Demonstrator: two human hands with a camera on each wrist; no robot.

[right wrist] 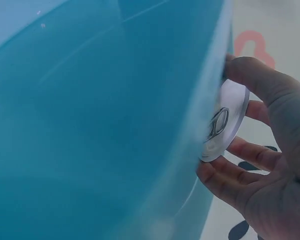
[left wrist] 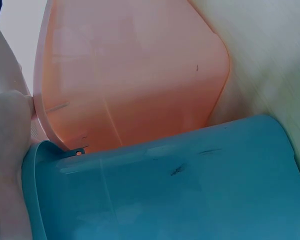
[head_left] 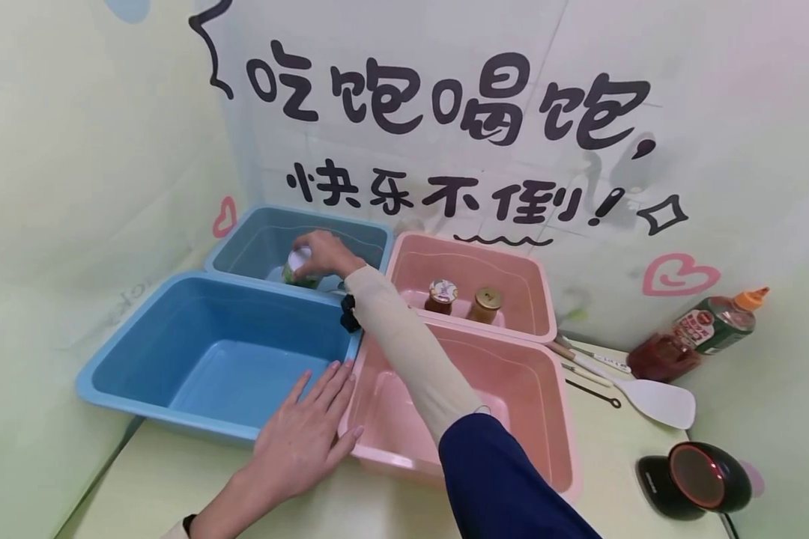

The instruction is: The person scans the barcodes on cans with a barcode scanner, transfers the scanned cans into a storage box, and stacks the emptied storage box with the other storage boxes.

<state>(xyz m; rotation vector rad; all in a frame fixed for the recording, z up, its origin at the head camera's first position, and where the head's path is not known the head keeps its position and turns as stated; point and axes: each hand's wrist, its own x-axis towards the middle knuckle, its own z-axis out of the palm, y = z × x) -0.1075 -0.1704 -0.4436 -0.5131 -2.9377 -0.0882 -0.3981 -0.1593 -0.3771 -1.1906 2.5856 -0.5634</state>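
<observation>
My right hand [head_left: 328, 253] reaches into the back blue bin [head_left: 256, 232] and grips a can [head_left: 300, 262] with a pale lid. In the right wrist view the lid of the can [right wrist: 230, 117] carries a metal pull ring, while the bin's wall hides the can's body. My left hand [head_left: 305, 440] rests with straight fingers across the meeting rims of the front blue bin [head_left: 236, 389] and the front pink bin [head_left: 391, 457]. Only part of the left hand [left wrist: 7, 150] appears at the left wrist view's edge.
The back pink bin [head_left: 472, 251] holds two jars, one with a patterned lid [head_left: 443, 289], one with a gold lid [head_left: 488, 298]. To the right lie a white spatula [head_left: 657, 400], other utensils, a red jar [head_left: 664, 358], an orange-capped bottle [head_left: 717, 322] and a black device [head_left: 704, 475].
</observation>
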